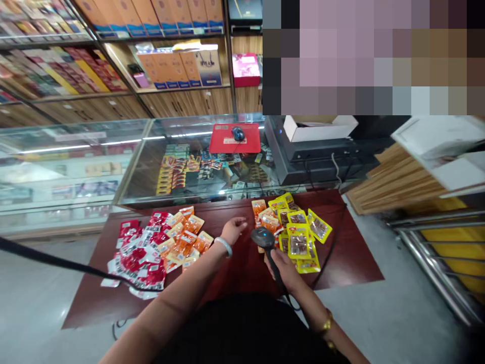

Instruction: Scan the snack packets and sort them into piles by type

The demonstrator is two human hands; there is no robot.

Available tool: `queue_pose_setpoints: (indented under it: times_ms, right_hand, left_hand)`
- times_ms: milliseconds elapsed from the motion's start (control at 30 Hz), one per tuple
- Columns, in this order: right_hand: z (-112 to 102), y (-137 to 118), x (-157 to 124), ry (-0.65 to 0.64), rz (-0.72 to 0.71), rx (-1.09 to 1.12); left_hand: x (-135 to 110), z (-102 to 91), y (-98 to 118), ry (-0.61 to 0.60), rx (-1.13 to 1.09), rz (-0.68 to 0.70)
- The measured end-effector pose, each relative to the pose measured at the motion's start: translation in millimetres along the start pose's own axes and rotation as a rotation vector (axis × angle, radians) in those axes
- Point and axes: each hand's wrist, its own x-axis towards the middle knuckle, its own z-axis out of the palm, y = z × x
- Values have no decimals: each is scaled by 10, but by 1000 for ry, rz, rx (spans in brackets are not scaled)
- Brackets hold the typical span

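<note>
My right hand [283, 268] is wrapped round the handle of a black barcode scanner [262, 236]. A small blue light shows on the scanner's head, which is over the edge of the right-hand orange packets [270, 222]. Beside them lie yellow snack packets [298, 241] with clear windows. My left hand [234, 231] hovers over the bare middle of the dark red table [231, 273], fingers loosely bent and slightly apart, with nothing visible in them. Left of it are more orange packets [185, 242], and beyond those a heap of red and white packets [142, 253].
Behind the table stands a glass counter [136, 177] with a red mat [220, 141] and a computer mouse [238, 133]. Dark machines with an open white box [318, 132] are at the right. A black cable [76, 265] crosses the left side. Metal rails [428, 268] stand far right.
</note>
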Motion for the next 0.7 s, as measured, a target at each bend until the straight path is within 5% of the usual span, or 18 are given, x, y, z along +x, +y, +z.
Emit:
queue_pose_setpoints:
  times_ms: [167,267,533,700]
  right_hand:
    - [183,47,71,-114,39,-62]
    - [298,101,101,-178,60,-118]
    - [392,239,164,-232,68,-194]
    - [380,157,139,-197,56,-209]
  left_hand:
    - [-455,-832,-571,354,892,-70]
    - [-633,-1109,-783,396,1104,-165]
    - [-506,-1126,-777,264,1121,-139]
    - [-397,-946,-692,158,839,-88]
